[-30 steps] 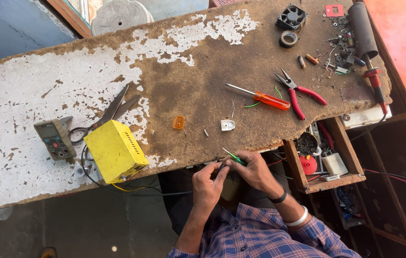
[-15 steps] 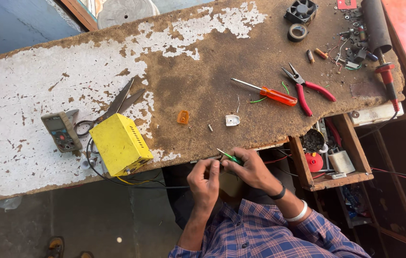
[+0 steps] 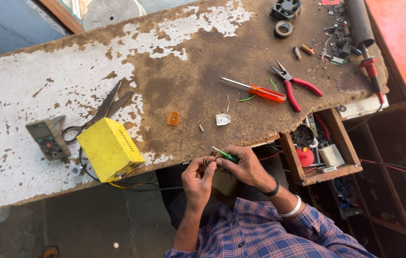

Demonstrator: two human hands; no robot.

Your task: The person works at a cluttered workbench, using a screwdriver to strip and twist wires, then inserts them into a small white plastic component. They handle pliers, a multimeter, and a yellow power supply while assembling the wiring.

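Both hands work together at the near edge of the workbench (image 3: 188,81), at 6 o'clock in the head view. The left hand (image 3: 198,179) is closed, its fingertips pinching a small dark part (image 3: 208,158); what the part is cannot be told at this size. The right hand (image 3: 246,167) is closed around a small green-handled screwdriver (image 3: 224,154), whose thin shaft points toward 10 o'clock. Its tip lies just beside the small part, but whether they touch cannot be told. The two hands touch at the fingertips. The right wrist carries a dark band and a white bangle.

On the bench, at 12 o'clock from the hands, a small white plastic piece (image 3: 222,119) lies near the edge, with a small orange plastic piece (image 3: 173,118) at its 9 o'clock. An orange-handled screwdriver (image 3: 258,91) lies at 1 o'clock from the hands, and red-handled pliers (image 3: 294,86) lie just beside it at its 3 o'clock, jaws toward 10 o'clock. A yellow metal box (image 3: 110,149) sits at 9 o'clock from the hands on the bench edge, with scissors (image 3: 99,112) just beyond it and a grey meter (image 3: 47,138) at its 9 o'clock. A roll of tape (image 3: 283,29) and a small black fan (image 3: 285,8) lie at the far edge, at 1 o'clock. An open wooden drawer (image 3: 322,148) of small parts stands at 3 o'clock from the hands.
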